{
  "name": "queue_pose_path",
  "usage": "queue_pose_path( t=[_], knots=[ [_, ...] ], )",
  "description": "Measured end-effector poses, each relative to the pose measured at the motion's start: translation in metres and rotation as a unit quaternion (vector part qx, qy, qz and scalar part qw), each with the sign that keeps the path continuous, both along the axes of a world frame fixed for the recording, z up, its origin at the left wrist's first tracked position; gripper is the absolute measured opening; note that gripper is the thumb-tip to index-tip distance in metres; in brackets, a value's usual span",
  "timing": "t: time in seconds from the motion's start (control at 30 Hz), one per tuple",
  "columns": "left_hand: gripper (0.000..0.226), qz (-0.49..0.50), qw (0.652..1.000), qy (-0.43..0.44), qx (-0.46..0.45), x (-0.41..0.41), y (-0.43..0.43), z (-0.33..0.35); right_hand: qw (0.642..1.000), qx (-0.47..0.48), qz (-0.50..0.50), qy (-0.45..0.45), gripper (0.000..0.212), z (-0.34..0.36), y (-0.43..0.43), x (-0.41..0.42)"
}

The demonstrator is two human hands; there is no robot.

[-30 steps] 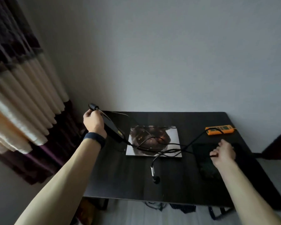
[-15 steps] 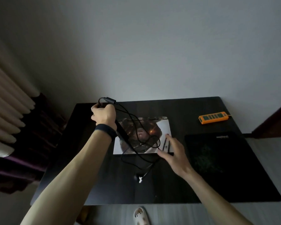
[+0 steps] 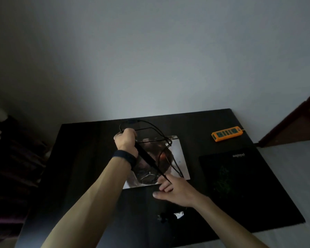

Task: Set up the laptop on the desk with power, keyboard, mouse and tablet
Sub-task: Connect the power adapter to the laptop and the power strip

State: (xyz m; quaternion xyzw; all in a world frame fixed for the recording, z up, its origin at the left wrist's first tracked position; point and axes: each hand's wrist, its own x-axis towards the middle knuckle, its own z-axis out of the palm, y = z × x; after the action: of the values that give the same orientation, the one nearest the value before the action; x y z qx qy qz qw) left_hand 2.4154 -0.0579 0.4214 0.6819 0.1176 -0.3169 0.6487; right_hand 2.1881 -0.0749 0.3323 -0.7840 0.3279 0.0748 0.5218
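Slim black adapter brick (image 3: 147, 157) held over the closed, glossy silver-lidded laptop (image 3: 181, 158), mid-way across the matte desk (image 3: 79, 158).
Your left hand (image 3: 125, 142) grips the brick, its thin cable (image 3: 132, 121) looping at 12 o'clock; your right hand (image 3: 175, 188) curls round the cable at the lid's 6 o'clock edge (half a second ago it lay flat there). An orange power strip (image 3: 226, 134) sits at 2 o'clock.

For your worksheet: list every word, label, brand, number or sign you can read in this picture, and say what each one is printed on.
Nothing here can be quoted with confidence.
Black mat: one short pale word near its far edge, upside down to the camera and too blurred to read.
Orange power strip: dark sockets only; any print is too small to see.
Laptop: a picture on the lid, no legible words.
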Motion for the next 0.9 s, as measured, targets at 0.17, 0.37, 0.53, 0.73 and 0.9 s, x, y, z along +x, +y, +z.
queue_pose_path(
  t=[0.17,0.37,0.53,0.73,0.9],
  knots=[
    [0.052,-0.012,0.999,-0.002,0.033,0.029,-0.011,-0.005,0.977,-0.19,-0.088,0.045,0.023,-0.017,-0.037,-0.03],
    [0.049,-0.043,0.994,-0.007,0.096,0.037,-0.027,-0.022,0.887,-0.367,-0.28,-0.014,0.024,0.0,-0.113,-0.036],
    [0.058,0.015,0.997,0.059,0.055,0.037,-0.044,-0.035,0.93,-0.225,-0.276,0.093,0.032,-0.007,-0.155,-0.036],
    [0.075,0.082,0.991,0.033,0.097,0.044,-0.064,-0.061,0.904,-0.197,-0.343,0.164,0.02,-0.042,-0.219,-0.066],
    [0.097,0.092,0.984,0.036,0.147,0.029,-0.087,-0.088,0.879,-0.204,-0.408,0.141,0.025,-0.06,-0.277,-0.096]
  ],
)
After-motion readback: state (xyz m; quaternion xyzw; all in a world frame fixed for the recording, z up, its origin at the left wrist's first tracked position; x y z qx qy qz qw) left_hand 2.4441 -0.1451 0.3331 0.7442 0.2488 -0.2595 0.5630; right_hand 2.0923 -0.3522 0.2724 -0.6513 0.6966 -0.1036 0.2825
